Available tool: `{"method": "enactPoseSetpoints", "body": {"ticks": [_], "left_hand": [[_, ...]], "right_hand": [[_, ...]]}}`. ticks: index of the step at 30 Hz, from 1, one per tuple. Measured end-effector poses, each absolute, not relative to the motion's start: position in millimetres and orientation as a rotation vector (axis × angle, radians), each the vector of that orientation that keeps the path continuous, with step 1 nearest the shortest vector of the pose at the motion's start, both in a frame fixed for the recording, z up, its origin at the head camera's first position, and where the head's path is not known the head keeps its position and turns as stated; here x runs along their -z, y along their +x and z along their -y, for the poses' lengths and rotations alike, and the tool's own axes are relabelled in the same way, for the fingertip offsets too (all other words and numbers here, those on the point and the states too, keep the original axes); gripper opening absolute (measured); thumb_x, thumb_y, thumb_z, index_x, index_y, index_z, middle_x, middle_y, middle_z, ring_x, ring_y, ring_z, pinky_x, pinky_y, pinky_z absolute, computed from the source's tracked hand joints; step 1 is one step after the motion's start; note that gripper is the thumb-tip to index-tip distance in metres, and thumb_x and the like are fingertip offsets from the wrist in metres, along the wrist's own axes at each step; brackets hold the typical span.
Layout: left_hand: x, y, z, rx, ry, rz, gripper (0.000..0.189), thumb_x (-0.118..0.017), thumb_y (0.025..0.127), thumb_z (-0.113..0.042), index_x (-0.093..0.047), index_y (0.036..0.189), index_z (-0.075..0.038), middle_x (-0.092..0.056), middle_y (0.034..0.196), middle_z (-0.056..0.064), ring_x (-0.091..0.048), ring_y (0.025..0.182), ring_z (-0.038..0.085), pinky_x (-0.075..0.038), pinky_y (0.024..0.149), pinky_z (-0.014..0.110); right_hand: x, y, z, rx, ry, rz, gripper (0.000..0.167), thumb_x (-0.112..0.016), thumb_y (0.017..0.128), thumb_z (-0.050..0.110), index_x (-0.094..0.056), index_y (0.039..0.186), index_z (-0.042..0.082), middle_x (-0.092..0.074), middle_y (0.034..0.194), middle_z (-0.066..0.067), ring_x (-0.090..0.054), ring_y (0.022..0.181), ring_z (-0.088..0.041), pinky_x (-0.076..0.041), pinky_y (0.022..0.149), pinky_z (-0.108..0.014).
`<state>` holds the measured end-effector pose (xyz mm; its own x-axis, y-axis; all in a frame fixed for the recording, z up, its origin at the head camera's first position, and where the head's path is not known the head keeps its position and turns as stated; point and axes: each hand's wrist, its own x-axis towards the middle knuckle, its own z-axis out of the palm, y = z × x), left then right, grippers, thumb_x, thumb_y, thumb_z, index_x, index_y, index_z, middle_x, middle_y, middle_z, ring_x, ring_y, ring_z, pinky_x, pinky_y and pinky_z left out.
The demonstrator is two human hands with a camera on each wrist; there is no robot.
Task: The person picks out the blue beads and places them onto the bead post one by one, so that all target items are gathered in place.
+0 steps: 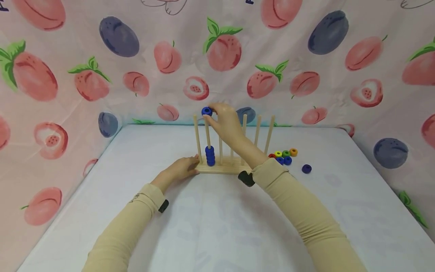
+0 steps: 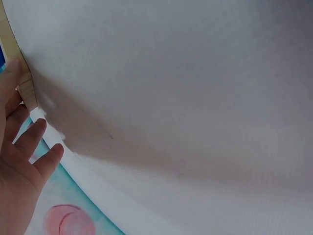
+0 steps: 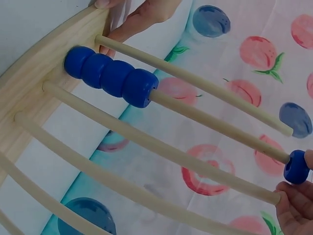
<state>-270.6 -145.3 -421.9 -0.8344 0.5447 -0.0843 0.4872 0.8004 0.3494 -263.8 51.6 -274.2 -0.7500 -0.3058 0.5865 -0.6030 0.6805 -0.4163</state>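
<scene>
Now blue bead point(image 3: 295, 168) at peg tip point(image 3: 282, 156)

You wear long sleeves of matt beige cloth that stop at the wrists, leaving both hands uncovered. Behind your left hand point(image 1: 183, 169), the left sleeve point(image 1: 117, 234) ends in a broad cuff point(image 1: 152, 194); thin dark marks, too small to read, run along its outer edge. On the inner side of that wrist sits a small black block point(image 1: 163, 206) with rounded corners. Behind your right hand point(image 1: 228, 120), the right sleeve point(image 1: 312, 223) has a matching wide band at its end, and creases gather farther back. Beside that band, below the wrist, shows a chunkier black piece point(image 1: 246, 178).
</scene>
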Motion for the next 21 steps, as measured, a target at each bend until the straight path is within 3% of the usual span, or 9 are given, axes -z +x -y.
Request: {"method": "enactPoseSetpoints", "body": {"ticks": [16, 21], "left_hand": [[421.8, -270.0, 144.9, -0.463, 0.815, -2.801, 0.052, -0.058, 0.094, -0.024, -0.045, 0.135, 0.005, -0.038, 0.145, 0.020, -0.044, 0.129, 0.040, -0.033, 0.111, 0.049], [426.0, -275.6, 149.0, -0.503, 0.883, -2.799, 0.054, -0.058, 0.093, -0.032, -0.049, 0.133, 0.003, -0.042, 0.143, 0.021, -0.047, 0.125, 0.041, -0.038, 0.108, 0.049]], "right_hand": [[272.5, -260.7, -46.0, -0.776, 0.660, 2.457, 0.035, -0.060, 0.093, 0.023, -0.062, 0.115, -0.003, -0.067, 0.113, -0.016, -0.063, 0.107, -0.025, -0.052, 0.094, -0.033], [270.1, -260.8, -44.8, -0.758, 0.645, 2.491, 0.035, -0.059, 0.094, 0.024, -0.062, 0.116, -0.002, -0.067, 0.113, -0.015, -0.063, 0.108, -0.025, -0.052, 0.094, -0.033]]}}
